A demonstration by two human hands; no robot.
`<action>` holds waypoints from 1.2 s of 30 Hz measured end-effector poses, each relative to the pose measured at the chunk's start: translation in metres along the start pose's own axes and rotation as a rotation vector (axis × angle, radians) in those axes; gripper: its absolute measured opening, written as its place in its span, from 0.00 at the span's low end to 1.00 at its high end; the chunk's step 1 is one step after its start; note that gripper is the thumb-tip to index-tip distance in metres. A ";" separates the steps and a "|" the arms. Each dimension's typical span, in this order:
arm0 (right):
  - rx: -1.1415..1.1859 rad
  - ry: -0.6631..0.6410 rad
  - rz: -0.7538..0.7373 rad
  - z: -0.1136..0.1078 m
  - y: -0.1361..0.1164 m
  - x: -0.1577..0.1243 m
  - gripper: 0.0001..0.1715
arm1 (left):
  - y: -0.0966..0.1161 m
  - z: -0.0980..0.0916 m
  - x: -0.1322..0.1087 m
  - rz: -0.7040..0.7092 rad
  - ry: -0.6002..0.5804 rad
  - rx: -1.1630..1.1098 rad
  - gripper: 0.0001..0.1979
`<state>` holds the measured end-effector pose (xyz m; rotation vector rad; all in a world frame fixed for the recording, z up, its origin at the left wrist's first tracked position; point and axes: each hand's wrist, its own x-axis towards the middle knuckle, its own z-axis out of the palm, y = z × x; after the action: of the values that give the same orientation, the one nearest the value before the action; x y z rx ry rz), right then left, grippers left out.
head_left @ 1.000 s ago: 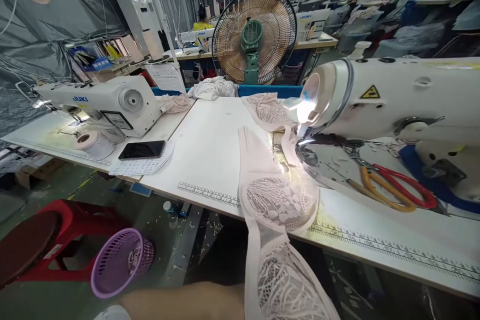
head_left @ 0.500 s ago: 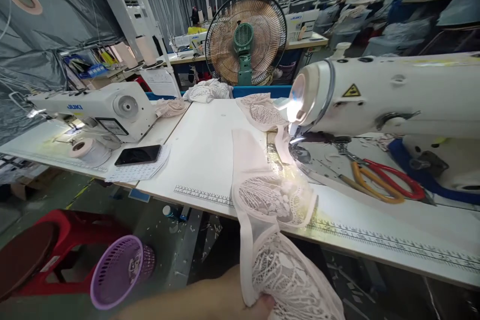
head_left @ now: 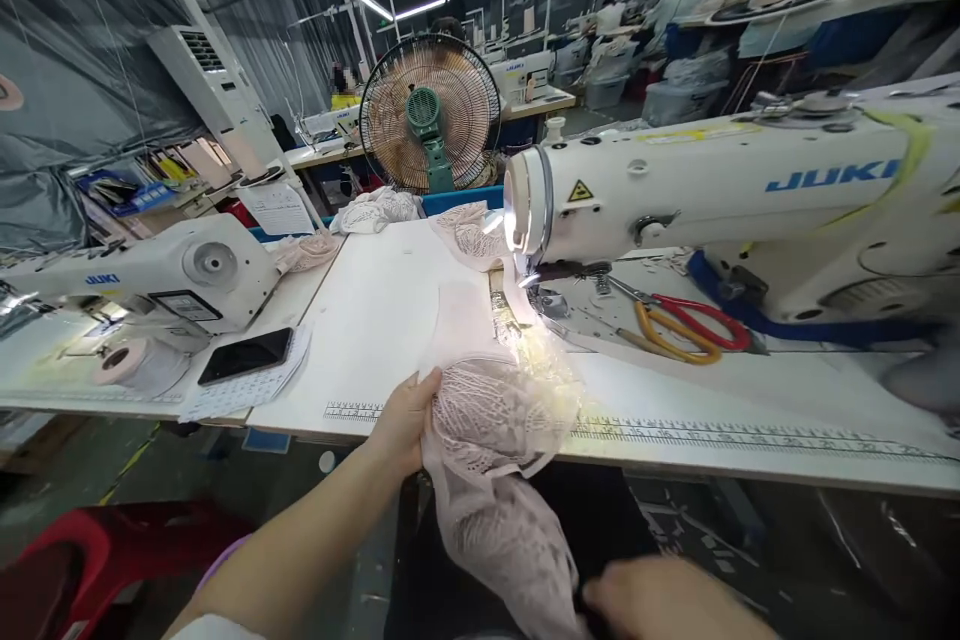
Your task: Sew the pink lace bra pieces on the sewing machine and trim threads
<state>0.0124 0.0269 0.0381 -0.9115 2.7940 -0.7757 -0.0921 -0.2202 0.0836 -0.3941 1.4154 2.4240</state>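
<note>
A pale pink lace bra (head_left: 487,410) runs from the sewing machine (head_left: 645,180) over the table's front edge. Its upper end lies by the lit needle area, and the lower cup hangs below the table. My left hand (head_left: 409,420) pinches the bra's left side at the edge, thumb on top and fingers beneath. Low in the view is my right hand (head_left: 660,595), close to the hanging cup. It is smeared by motion, so its grip does not show. Scissors with red and orange handles (head_left: 686,325) lie beside the machine's needle area.
On the left stand a second sewing machine (head_left: 172,275), a thread cone (head_left: 139,365) and a phone (head_left: 246,356) on papers. More lace pieces (head_left: 379,210) lie at the back before a large fan (head_left: 427,115). A red stool (head_left: 127,550) is on the floor at left.
My left hand has moved from the hanging lower cup up to the bra at the table edge. My right hand has come into view at the bottom. The view has turned right.
</note>
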 end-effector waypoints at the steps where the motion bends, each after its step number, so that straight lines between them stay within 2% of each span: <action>1: 0.041 0.040 0.049 -0.007 0.007 0.008 0.18 | -0.002 0.003 0.001 0.007 -0.007 0.024 0.21; 2: 0.082 0.083 0.108 -0.015 0.014 0.016 0.20 | -0.005 0.006 0.001 0.012 -0.025 0.050 0.22; 4: 0.291 0.315 0.413 -0.030 0.026 0.037 0.23 | -0.011 0.010 -0.003 0.016 -0.069 0.100 0.22; 5: 0.404 0.323 0.489 -0.036 0.030 0.048 0.25 | -0.014 0.012 -0.005 0.015 -0.082 0.123 0.21; 6: 0.531 0.280 0.512 -0.040 0.033 0.058 0.26 | -0.017 0.013 -0.006 0.014 -0.089 0.145 0.21; 9: 0.774 0.096 0.434 -0.044 0.035 0.081 0.22 | -0.020 0.013 -0.007 0.005 -0.101 0.225 0.22; 11: 0.858 0.071 0.410 -0.041 0.034 0.088 0.23 | -0.019 0.012 -0.003 -0.013 -0.125 0.329 0.24; 14: 0.938 0.044 0.404 -0.039 0.036 0.088 0.23 | -0.015 0.008 0.005 -0.050 -0.227 0.608 0.26; 19: 0.784 0.003 0.304 -0.044 0.037 0.085 0.21 | -0.010 0.013 0.016 -0.068 -0.379 0.998 0.28; 23: 0.649 -0.001 0.268 -0.044 0.035 0.089 0.20 | -0.009 0.022 0.023 -0.069 -0.440 1.096 0.25; 27: 0.561 0.065 0.295 -0.040 0.032 0.090 0.18 | -0.014 0.023 0.020 -0.094 -0.346 0.993 0.23; 30: 0.456 0.174 0.353 -0.039 0.028 0.082 0.17 | -0.028 0.024 0.006 -0.109 -0.219 0.735 0.26; 33: 0.334 0.241 0.384 -0.039 0.025 0.063 0.17 | -0.046 0.030 -0.013 -0.190 -0.130 0.397 0.27; 36: 0.285 0.356 0.452 -0.030 0.033 0.029 0.18 | -0.059 0.042 -0.026 -0.325 -0.083 0.158 0.26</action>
<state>-0.0358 0.0464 0.0488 -0.0903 2.8868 -1.3045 -0.0484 -0.1589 0.0671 -0.4414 1.3759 2.0331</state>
